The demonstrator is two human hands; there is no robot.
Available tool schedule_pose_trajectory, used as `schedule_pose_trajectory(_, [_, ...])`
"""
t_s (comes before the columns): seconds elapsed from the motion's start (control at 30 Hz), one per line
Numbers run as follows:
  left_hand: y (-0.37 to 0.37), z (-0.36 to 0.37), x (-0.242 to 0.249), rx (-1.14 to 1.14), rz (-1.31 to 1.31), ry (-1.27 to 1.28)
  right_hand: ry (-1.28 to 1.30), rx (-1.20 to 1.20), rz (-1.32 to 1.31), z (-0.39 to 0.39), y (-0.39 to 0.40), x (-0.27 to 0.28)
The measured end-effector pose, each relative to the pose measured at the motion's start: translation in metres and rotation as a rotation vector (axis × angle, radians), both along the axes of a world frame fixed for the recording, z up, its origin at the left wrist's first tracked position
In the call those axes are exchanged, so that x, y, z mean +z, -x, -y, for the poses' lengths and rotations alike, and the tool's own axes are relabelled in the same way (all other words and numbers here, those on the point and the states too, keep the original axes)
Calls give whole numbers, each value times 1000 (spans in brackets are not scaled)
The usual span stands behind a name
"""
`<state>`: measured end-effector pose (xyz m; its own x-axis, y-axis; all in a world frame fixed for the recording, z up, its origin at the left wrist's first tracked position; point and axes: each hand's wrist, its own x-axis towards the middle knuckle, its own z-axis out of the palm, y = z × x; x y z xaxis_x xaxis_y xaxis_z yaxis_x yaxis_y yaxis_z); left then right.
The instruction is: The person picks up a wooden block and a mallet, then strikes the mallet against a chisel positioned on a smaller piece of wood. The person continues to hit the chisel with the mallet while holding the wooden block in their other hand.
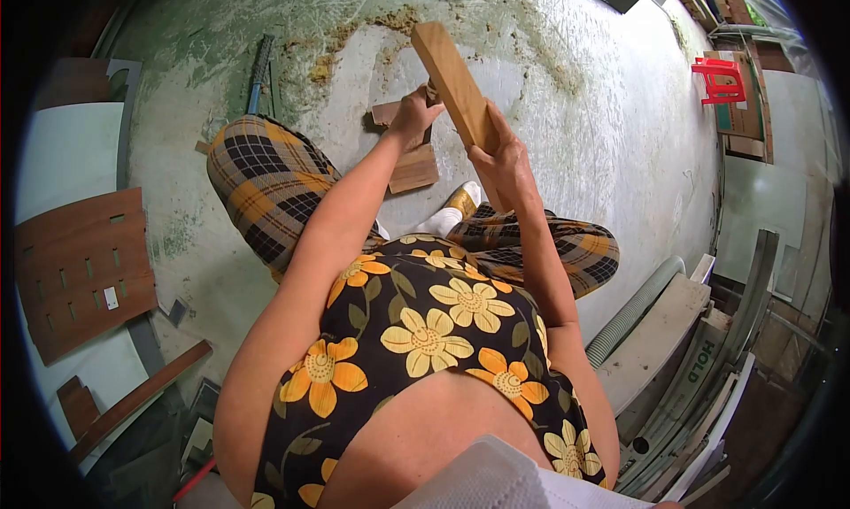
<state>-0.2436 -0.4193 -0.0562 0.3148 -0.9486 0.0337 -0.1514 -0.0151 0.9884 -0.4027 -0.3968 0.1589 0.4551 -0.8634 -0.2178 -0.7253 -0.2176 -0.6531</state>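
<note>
A long, light-brown wooden block [456,80] is held up at a slant over the floor. My right hand [506,162] is closed round its lower part, thumb on one side and fingers on the other. My left hand [414,117] is closed beside the block's left side, close to a small brownish thing [431,92] that shows at its fingertips. What that small thing is cannot be made out. Below my left hand, a shorter wood piece [414,170] lies on the floor, and a darker piece [385,113] lies just beyond it, partly hidden by the hand.
A blue-handled tool [257,80] lies on the floor by my left knee. Crumbly brown debris [398,19] is scattered ahead. Slotted brown board [84,274] and pale panels stand at left. A red stool [719,80], a grey hose [633,310] and stacked long boards line the right.
</note>
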Motion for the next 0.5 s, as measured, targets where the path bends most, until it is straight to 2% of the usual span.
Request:
schedule_pose_trajectory(0.17, [-13, 10, -15, 57, 177, -21, 81, -69, 116, -5, 3, 2])
schedule_pose_trajectory(0.2, [-13, 8, -14, 56, 161, 28, 63, -75, 135, -6, 6, 0])
schedule_pose_trajectory(0.5, [-12, -8, 7, 55, 161, -65, -15, -99, 171, -17, 18, -14])
